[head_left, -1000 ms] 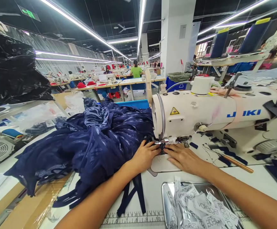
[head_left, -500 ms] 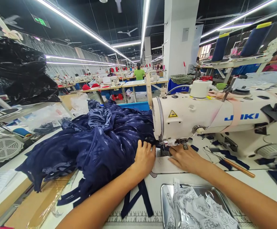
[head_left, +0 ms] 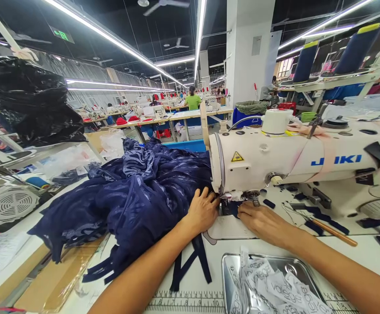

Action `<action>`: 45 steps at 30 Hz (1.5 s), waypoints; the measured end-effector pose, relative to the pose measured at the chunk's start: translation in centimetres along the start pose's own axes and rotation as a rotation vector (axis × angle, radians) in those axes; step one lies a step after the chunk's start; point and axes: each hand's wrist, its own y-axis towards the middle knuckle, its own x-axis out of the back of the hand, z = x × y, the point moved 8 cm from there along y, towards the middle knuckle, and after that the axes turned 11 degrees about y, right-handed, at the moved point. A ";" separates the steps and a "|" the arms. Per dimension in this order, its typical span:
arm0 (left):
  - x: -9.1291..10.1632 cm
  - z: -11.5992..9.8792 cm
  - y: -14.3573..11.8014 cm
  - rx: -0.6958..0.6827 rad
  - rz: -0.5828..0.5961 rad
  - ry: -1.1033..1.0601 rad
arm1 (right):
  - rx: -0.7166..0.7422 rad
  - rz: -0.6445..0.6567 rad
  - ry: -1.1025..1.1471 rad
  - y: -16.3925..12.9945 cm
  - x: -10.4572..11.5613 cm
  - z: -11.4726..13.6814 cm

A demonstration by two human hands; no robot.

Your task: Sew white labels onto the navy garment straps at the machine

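Observation:
A heap of navy, partly sheer fabric (head_left: 144,200) spreads left of the white sewing machine (head_left: 255,152), reaching up to its needle area. My left hand (head_left: 203,212) has its fingers bent over the fabric edge just left of the presser foot (head_left: 225,206). To the right of the foot, my right hand (head_left: 260,220) pinches a small navy piece (head_left: 235,208) lying on the machine bed; its fingertips are partly hidden. Narrow navy straps (head_left: 204,259) hang over the front of the table below my left wrist.
A metal tray (head_left: 224,279) of white printed labels (head_left: 275,283) sits in front. Right of the machine lie navy scraps (head_left: 334,220) and a wooden-handled tool (head_left: 337,232). A black plastic bag (head_left: 29,100) hangs at left. Farther back, a person in green (head_left: 193,101) sits among sewing tables.
My right hand has shifted slightly right, showing more of the navy piece beside the foot. The left hand stays on the fabric. The whole view has moved a little.

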 end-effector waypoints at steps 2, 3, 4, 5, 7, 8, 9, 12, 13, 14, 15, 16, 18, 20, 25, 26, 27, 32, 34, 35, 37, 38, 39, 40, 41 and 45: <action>0.0 0.0 0.1 0.000 0.007 0.001 | 0.003 -0.011 -0.016 0.1 0.0 0.3; 0.0 0.0 0.2 -0.001 0.011 0.000 | 0.001 -0.013 -0.023 0.1 0.0 0.3; 0.0 0.0 0.2 -0.002 0.014 -0.002 | -0.001 -0.013 -0.028 0.1 0.0 0.4; -0.1 0.1 0.2 -0.002 0.016 -0.003 | -0.003 -0.011 -0.031 0.2 0.0 0.4; -0.1 0.1 0.3 -0.002 0.017 -0.006 | -0.007 -0.009 -0.034 0.2 -0.1 0.5; -0.1 0.1 0.3 -0.002 0.017 -0.008 | -0.009 -0.011 -0.036 0.2 -0.1 0.5; -0.1 0.1 0.3 -0.002 0.016 -0.010 | -0.010 -0.014 -0.037 0.2 -0.1 0.5; -0.2 0.1 0.3 0.000 0.012 -0.020 | -0.012 -0.019 -0.050 0.4 -0.1 0.7; -0.3 0.1 0.3 0.001 0.009 -0.023 | -0.011 -0.018 -0.053 0.4 -0.1 0.8; -0.3 0.1 0.3 0.002 0.005 -0.026 | -0.011 -0.017 -0.055 0.5 -0.1 0.8; -0.3 0.1 0.3 0.003 0.001 -0.029 | -0.012 -0.017 -0.057 0.5 -0.1 0.9; -0.4 0.1 0.3 0.003 -0.003 -0.031 | -0.014 -0.015 -0.059 0.5 -0.1 1.0; -0.5 0.1 0.3 0.004 -0.007 -0.035 | -0.019 -0.011 -0.064 0.6 -0.1 1.1; -0.6 0.1 0.3 0.004 -0.006 -0.038 | -0.022 -0.008 -0.069 0.7 -0.3 1.2; -0.9 0.2 0.4 0.014 -0.011 -0.047 | -0.033 -0.028 -0.090 0.7 -0.6 1.5; -0.9 0.3 0.5 0.016 -0.012 -0.049 | -0.037 -0.035 -0.094 0.7 -0.7 1.5; -1.0 0.3 0.5 0.018 -0.012 -0.051 | -0.042 -0.041 -0.101 0.7 -0.7 1.6; -1.3 0.4 1.0 0.015 -0.012 -0.057 | -0.071 -0.043 -0.142 1.0 -0.9 1.7; -1.3 0.4 1.2 0.011 -0.007 -0.060 | -0.077 -0.040 -0.147 1.2 -0.9 1.7; -1.4 0.4 1.3 0.011 -0.003 -0.060 | -0.080 -0.040 -0.146 1.2 -1.0 1.7; -1.4 0.4 1.4 0.013 0.004 -0.057 | -0.090 -0.042 -0.145 1.3 -1.0 1.6; -1.4 0.4 1.4 0.015 0.007 -0.055 | -0.096 -0.042 -0.144 1.4 -1.1 1.5; -1.4 0.5 1.4 0.016 0.008 -0.053 | -0.102 -0.041 -0.145 1.4 -1.1 1.5; -1.3 0.5 1.4 0.019 0.007 -0.052 | -0.106 -0.039 -0.146 1.4 -1.2 1.4; -1.3 0.5 1.4 0.022 0.004 -0.051 | -0.107 -0.036 -0.147 1.4 -1.2 1.3; -1.3 0.6 1.4 0.048 0.013 -0.051 | -0.095 -0.013 -0.183 1.0 -0.7 0.2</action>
